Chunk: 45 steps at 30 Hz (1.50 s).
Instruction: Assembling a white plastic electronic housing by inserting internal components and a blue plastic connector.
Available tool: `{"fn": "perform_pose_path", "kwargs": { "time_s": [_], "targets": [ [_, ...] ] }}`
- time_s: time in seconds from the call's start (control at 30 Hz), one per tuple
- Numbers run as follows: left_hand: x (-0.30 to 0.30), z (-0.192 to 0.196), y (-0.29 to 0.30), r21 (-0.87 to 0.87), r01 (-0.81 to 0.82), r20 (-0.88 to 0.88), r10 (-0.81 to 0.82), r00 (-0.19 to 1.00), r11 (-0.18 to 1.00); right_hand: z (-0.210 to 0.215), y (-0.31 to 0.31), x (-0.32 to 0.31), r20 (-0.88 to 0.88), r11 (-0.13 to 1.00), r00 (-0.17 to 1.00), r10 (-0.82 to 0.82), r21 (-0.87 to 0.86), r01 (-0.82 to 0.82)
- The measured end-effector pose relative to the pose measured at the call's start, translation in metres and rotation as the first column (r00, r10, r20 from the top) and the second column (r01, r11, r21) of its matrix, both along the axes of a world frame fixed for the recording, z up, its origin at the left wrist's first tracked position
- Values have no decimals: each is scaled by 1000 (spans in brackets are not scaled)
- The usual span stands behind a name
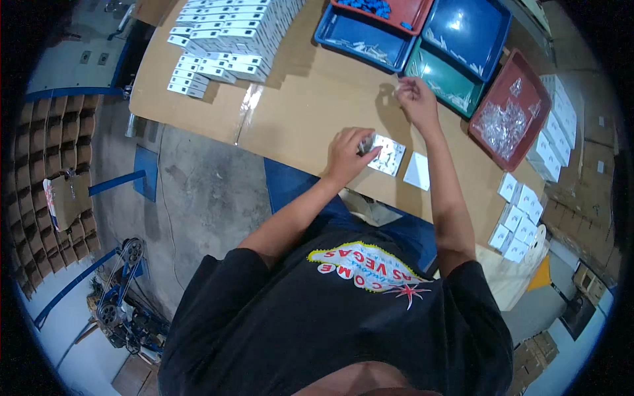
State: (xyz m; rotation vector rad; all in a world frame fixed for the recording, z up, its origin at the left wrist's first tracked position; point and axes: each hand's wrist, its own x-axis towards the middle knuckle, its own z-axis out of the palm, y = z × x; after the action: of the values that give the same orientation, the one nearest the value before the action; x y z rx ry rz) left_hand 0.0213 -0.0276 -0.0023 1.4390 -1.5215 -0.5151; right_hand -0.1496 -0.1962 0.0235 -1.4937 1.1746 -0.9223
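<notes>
Silvery small packet [367, 142] sits pinched in the left hand [346, 155] grip; right hand [416, 99] grip unclear.

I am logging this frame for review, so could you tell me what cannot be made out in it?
- Head view: the left hand covers one end of the shiny packet, so its grip is hidden.
- What the right hand pinches is too small to tell.
- Contents of the green bin are too small.
- The white boxes are cut by the top edge.
</notes>
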Motion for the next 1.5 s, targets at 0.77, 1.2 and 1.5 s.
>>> {"fn": "perform_pose_path", "kwargs": {
  "time_s": [0.77, 1.2, 1.5],
  "targets": [
    [-4, 1, 4, 14, 24, 3, -24, 1000, 1000, 34, 129, 1, -275, 994, 961, -9, 104, 39],
    [-2, 2, 2, 39, 57, 12, -57, 998, 998, 15, 137, -1, -191, 996, 978, 83, 56, -74],
    [-5, -1, 0, 65, 54, -14, -53, 998, 996, 8, 107, -17, -221, 1000, 975, -13, -11, 11]
  ]
}}
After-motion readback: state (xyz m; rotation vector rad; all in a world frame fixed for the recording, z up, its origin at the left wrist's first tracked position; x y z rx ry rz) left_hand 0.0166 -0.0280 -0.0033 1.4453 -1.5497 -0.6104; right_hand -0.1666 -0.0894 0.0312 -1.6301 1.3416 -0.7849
